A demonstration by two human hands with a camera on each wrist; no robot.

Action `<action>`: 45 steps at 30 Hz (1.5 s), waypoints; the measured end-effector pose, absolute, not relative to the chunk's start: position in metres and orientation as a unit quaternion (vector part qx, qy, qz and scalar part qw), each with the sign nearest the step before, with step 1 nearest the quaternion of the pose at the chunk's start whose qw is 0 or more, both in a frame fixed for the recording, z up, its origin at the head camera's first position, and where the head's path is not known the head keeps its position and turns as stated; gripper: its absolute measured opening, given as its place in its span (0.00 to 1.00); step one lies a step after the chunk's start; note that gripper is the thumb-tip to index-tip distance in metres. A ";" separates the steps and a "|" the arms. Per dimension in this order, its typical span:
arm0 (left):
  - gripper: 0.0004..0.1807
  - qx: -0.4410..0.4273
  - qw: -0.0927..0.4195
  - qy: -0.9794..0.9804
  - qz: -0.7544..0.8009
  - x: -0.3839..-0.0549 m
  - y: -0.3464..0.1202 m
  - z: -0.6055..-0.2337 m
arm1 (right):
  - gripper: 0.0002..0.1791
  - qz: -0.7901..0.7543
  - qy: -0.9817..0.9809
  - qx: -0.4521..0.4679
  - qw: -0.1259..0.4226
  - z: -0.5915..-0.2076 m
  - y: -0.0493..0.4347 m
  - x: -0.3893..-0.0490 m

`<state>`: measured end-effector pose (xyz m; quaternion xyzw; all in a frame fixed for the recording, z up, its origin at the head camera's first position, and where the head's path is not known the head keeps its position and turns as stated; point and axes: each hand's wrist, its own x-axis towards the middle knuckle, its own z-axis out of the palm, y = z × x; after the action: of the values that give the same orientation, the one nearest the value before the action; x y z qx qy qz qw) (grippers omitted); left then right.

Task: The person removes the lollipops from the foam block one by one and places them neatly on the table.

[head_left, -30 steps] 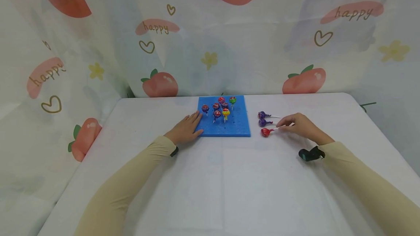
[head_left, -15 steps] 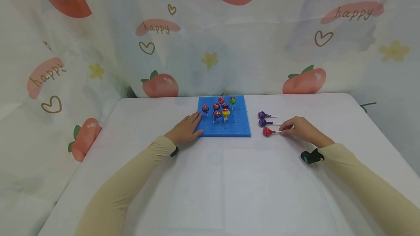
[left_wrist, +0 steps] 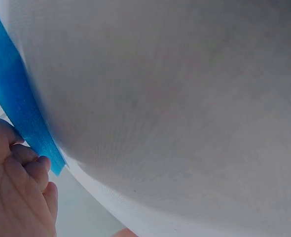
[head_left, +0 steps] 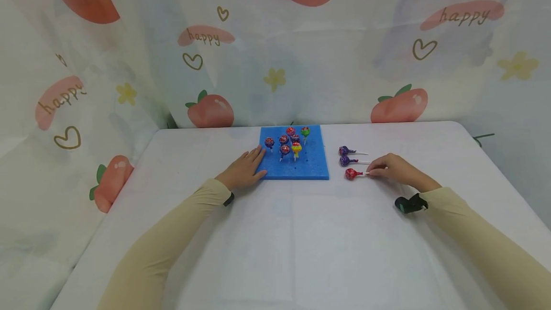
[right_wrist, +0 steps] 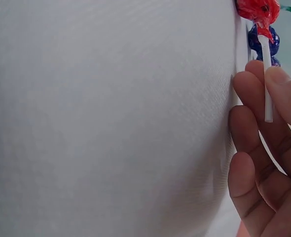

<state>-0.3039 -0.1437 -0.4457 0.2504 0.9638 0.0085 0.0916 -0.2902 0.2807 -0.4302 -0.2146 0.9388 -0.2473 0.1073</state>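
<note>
My right hand (head_left: 397,170) pinches the white stick of a red-wrapped lollipop (head_left: 350,174) between thumb and fingers, low over the white tabletop. In the right wrist view, the lollipop's stick (right_wrist: 267,79) runs up from the thumb to its red head. Two purple-wrapped lollipops, one of them the nearer purple lollipop (head_left: 345,161), lie just behind it, sticks pointing right. With fingers extended, my left hand (head_left: 242,170) rests at the left edge of a blue foam board (head_left: 312,169). Several wrapped lollipops stand upright in that board, among them a yellow lollipop (head_left: 296,147) and a green lollipop (head_left: 305,131).
The white-covered table (head_left: 275,243) extends toward me in front of the board. A patterned curtain (head_left: 318,75) hangs right behind the table's far edge, and another stretch of it runs along the left side. Small dark holes mark the board's surface.
My right hand has shifted slightly right and lower, and the red lollipop has slid a little to the right with it. The left hand and the board stay where they were.
</note>
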 end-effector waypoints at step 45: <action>0.40 0.244 0.100 0.965 0.014 -0.302 -0.142 -0.442 | 0.18 -0.278 0.930 -0.225 0.083 -0.415 0.290 -0.284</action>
<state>-0.3023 -0.1415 -0.4423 0.2436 0.9646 0.0137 0.1001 -0.2843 0.2896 -0.4147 -0.2246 0.9303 -0.2780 0.0826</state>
